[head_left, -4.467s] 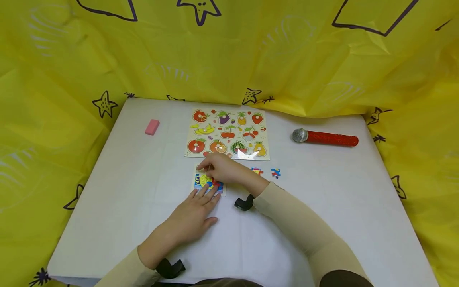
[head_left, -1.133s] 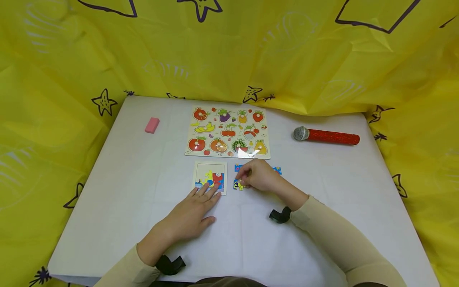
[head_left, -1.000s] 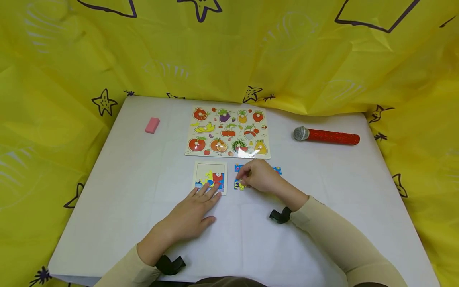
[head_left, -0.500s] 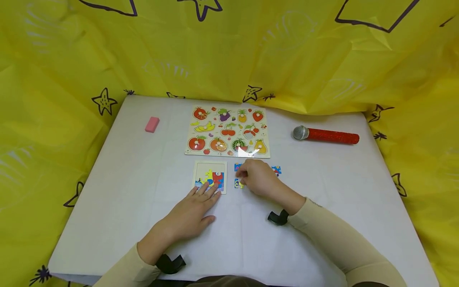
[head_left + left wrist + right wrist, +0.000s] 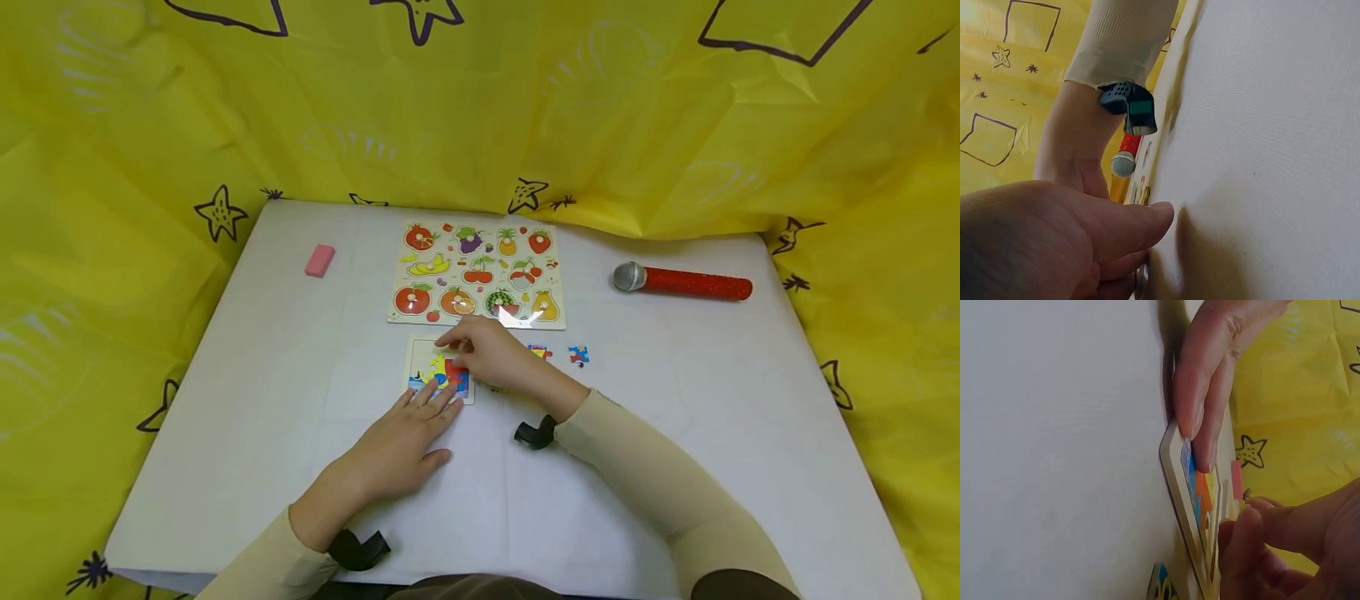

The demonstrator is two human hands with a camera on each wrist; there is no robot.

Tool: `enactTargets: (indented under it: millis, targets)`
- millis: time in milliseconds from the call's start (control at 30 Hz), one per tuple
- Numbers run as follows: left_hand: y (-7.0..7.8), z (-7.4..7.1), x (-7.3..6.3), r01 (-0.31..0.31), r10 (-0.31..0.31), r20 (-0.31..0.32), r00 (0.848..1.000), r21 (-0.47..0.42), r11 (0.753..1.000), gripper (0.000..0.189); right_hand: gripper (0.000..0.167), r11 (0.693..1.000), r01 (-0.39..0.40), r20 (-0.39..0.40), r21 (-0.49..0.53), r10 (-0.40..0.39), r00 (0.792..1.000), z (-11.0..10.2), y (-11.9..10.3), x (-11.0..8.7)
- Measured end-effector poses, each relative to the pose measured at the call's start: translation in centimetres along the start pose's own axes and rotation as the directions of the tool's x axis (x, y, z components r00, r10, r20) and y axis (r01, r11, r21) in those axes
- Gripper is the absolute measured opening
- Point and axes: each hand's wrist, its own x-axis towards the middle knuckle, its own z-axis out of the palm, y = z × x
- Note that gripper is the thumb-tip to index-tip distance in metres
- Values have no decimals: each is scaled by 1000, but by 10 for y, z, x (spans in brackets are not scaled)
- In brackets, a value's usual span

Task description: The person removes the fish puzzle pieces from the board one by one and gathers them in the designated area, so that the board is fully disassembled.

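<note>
A small jigsaw frame (image 5: 412, 350) lies on the white table, a few blue, yellow and red pieces (image 5: 453, 375) along its near side and bare board at its far side. My left hand (image 5: 397, 446) lies flat, straight fingertips resting on the near pieces. Over the frame's right side my right hand (image 5: 491, 354) reaches with bent fingers; index finger and thumb stand apart, nothing showing between them. In the right wrist view, its fingertips are close to the frame's edge (image 5: 1179, 481). Loose jigsaw pieces (image 5: 578, 356) lie to the right, some partly hidden by that hand.
Behind the frame lies a wooden fruit peg puzzle (image 5: 476, 275). A red-handled microphone (image 5: 682, 283) is at the back right, and a pink block (image 5: 319, 261) at the back left. Yellow cloth (image 5: 480, 108) hangs around the table.
My right hand has moved left from the loose pieces to over the frame. A yellow piece seen in the frame 4.5 seconds ago lies outside it, to the right. My left hand stays put.
</note>
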Motion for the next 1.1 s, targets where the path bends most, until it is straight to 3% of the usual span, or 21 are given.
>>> enactTargets:
  millis: [233,433,967,1100]
  targets:
    - [-1,0,0,-5,5,-3,1000,-3,1000,71,28,998,3,94,-64,4,996,9,-5,12]
    - [-1,0,0,-9,9,-4,1000,0,1000,71,25,997,-8,104,-81,16,994,10,-7,12]
    - [-1,0,0,-4,4,5,1000,5,1000,71,27,998,-23,30,67,21,999,10,-8,11]
    - [0,0,0,-4,4,2,1000,4,1000,70,28,983,-64,13,174,63,998,9,-7,10]
